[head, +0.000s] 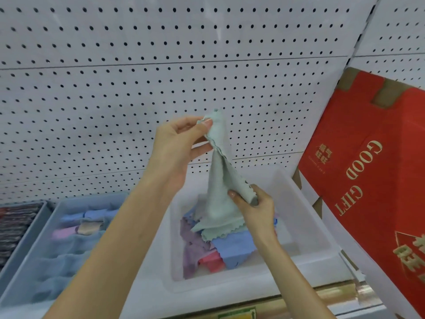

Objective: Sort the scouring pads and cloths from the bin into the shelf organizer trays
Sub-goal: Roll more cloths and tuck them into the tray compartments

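A pale green cloth, soft, napped and scallop-edged, is held stretched above the bin. Its top corner, at twelve o'clock, is pinched between thumb and forefinger of the left hand. Its lower edge, at four o'clock, is clamped in the curled fingers of the right hand. The bin is a translucent white plastic tub with a broad rim. Three more cloths are seen crumpled inside: a blue cloth, a purple cloth and a pink cloth. At nine o'clock of the bin a grey-blue divided tray is set, holding rolled cloths, perhaps three or four; blur prevents a sure count. At its nine o'clock a second tray is filled with dark mottled pads. A white perforated pegboard stands behind. One red cardboard box leans at three o'clock.
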Demonstrator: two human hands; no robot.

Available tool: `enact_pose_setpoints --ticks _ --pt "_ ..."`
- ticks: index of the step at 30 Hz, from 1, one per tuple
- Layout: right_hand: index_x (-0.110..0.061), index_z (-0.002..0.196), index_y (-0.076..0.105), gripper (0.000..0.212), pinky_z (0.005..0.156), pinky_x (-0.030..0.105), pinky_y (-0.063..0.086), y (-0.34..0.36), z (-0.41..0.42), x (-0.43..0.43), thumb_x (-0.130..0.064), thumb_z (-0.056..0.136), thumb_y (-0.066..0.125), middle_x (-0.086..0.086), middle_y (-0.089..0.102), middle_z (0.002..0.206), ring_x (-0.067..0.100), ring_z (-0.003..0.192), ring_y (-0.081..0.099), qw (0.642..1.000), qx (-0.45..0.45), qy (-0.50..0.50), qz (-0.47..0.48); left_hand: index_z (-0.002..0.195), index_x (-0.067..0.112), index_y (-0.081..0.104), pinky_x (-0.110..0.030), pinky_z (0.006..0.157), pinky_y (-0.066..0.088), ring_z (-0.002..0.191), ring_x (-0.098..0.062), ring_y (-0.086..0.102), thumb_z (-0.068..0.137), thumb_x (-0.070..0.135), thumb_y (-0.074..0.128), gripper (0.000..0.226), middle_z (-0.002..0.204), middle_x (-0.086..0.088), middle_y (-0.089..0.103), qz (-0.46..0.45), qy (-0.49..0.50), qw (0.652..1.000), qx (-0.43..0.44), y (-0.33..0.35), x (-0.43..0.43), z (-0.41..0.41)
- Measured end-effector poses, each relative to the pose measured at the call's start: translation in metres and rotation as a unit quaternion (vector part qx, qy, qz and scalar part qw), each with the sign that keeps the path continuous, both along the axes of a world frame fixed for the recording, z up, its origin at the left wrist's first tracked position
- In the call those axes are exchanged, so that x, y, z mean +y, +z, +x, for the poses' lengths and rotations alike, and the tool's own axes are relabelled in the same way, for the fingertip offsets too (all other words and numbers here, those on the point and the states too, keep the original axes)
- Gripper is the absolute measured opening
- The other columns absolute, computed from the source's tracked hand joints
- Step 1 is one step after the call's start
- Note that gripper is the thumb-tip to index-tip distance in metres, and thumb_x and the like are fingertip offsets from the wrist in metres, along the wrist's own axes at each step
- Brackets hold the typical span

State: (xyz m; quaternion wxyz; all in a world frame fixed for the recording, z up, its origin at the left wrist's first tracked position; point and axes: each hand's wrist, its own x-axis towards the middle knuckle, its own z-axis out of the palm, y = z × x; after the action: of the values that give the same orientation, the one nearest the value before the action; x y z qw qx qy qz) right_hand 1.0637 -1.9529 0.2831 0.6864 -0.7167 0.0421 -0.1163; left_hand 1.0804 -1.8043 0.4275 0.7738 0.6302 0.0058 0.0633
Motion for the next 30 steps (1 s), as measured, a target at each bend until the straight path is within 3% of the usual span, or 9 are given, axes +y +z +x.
enact_pose_setpoints --ticks 4,8,11,15,18,20,23,28,30 --pt "-0.006 0.084 0.067 0.013 0.068 0.028 0.049 -0.019 0.0 -0.009 -0.008 0.076 0.077 0.001 0.068 0.078 0.017 0.078 0.062 0.981 0.053 -0.025 0.185 0.09 0.004 0.067 -0.022 0.067 0.055 0.068 -0.011 0.065 0.091 0.006 0.063 0.005 0.077 -0.001 0.068 -0.003 0.071 0.997 -0.013 0.001 0.009 0.003" --pt "-0.006 0.104 0.068 0.061 0.078 0.026 0.055 -0.027 0.0 -0.009 -0.029 0.052 0.091 0.005 0.072 0.104 0.016 0.098 0.067 0.923 0.051 0.036 0.379 0.085 0.007 0.066 -0.019 0.064 0.054 0.069 -0.011 0.064 0.092 0.006 0.061 0.009 0.079 -0.001 0.068 -0.018 0.097 0.995 0.007 -0.003 0.01 0.003" --pt "-0.009 0.11 0.066 0.058 0.085 0.03 0.055 -0.032 -0.001 -0.011 -0.024 0.058 0.087 0.007 0.069 0.113 0.018 0.104 0.066 0.899 0.033 0.049 0.434 0.08 0.008 0.064 -0.02 0.063 0.055 0.07 -0.011 0.063 0.092 0.005 0.061 0.013 0.079 -0.002 0.066 -0.045 0.122 0.991 0.029 -0.004 0.013 0.006" --pt "-0.012 0.088 0.057 0.017 0.064 0.035 0.047 -0.04 -0.001 -0.023 -0.004 0.081 0.07 0.009 0.062 0.083 0.023 0.078 0.055 0.964 0.011 -0.012 0.266 0.077 0.008 0.063 -0.021 0.063 0.056 0.068 -0.01 0.064 0.091 0.002 0.062 0.016 0.076 -0.001 0.066 -0.042 0.156 0.986 0.044 -0.01 0.023 0.01" --pt "-0.012 0.08 0.047 0.023 0.06 0.032 0.036 -0.042 0.0 -0.033 0.005 0.088 0.06 0.008 0.052 0.074 0.019 0.071 0.045 0.987 -0.017 -0.022 0.156 0.079 0.007 0.062 -0.021 0.064 0.057 0.07 -0.009 0.064 0.092 0.003 0.061 0.013 0.084 -0.002 0.066 -0.023 0.171 0.983 0.06 -0.024 0.028 0.012" --pt "-0.011 0.076 0.047 0.03 0.06 0.028 0.041 -0.039 -0.001 -0.04 0.016 0.085 0.054 0.001 0.06 0.075 0.016 0.072 0.055 0.989 -0.033 0.008 0.143 0.079 0.008 0.063 -0.02 0.064 0.057 0.07 -0.008 0.064 0.092 0.005 0.062 0.013 0.084 0.0 0.067 -0.015 0.178 0.982 0.068 -0.033 0.034 0.016" --pt "-0.013 0.066 0.065 0.053 0.078 0.035 0.053 -0.037 -0.007 -0.052 0.034 0.068 0.04 0.004 0.073 0.096 0.025 0.099 0.066 0.988 -0.051 0.073 0.124 0.086 0.008 0.067 -0.017 0.065 0.055 0.072 -0.008 0.066 0.092 0.009 0.062 0.008 0.087 0.0 0.069 -0.005 0.148 0.986 0.074 -0.044 0.044 0.022" --pt "-0.015 0.068 0.075 0.026 0.078 0.02 0.05 -0.023 -0.022 -0.058 0.001 0.067 0.054 -0.006 0.068 0.114 0.014 0.104 0.063 0.981 -0.131 0.141 -0.004 0.089 0.009 0.066 -0.025 0.071 0.057 0.078 -0.013 0.069 0.092 0.01 0.063 0.005 0.084 -0.001 0.072 -0.107 0.113 0.979 0.129 -0.064 0.052 0.034" --pt "-0.021 0.071 0.076 0.032 0.077 0.02 0.049 -0.025 -0.025 -0.06 0.003 0.072 0.056 -0.008 0.064 0.119 0.012 0.1 0.062 0.976 -0.139 0.164 -0.03 0.091 0.01 0.065 -0.031 0.078 0.058 0.083 -0.017 0.067 0.095 0.011 0.059 0.008 0.088 -0.003 0.071 -0.124 0.1 0.977 0.141 -0.071 0.05 0.039"
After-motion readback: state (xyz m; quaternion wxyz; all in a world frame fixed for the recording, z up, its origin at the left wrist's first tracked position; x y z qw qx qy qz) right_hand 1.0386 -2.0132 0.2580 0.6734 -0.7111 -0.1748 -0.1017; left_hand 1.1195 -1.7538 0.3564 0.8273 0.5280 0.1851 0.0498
